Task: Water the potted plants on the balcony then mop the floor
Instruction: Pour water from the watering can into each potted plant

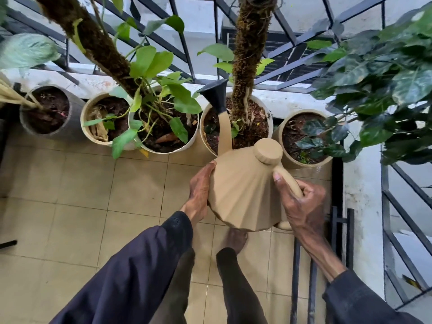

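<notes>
I hold a tan ribbed watering can [245, 190] over the tiled balcony floor [70, 206]. My right hand [301, 204] grips its handle, and my left hand [199, 188] presses flat against its left side. The can's spout ends in a black rose [216, 94] that hangs over the soil of a white pot [268, 127] with a moss pole. Several potted plants stand in a row along the railing: a grey pot [72, 122], a cream pot [86, 129], a white pot with green leaves [189, 143] and a tan pot [280, 134] at the right.
A dark metal railing [187, 54] runs behind the pots. A black metal frame [341, 220] stands at the right beside a white wall [362, 195]. Large dark-green foliage [385, 78] hangs over the right side. My bare foot [233, 239] is under the can.
</notes>
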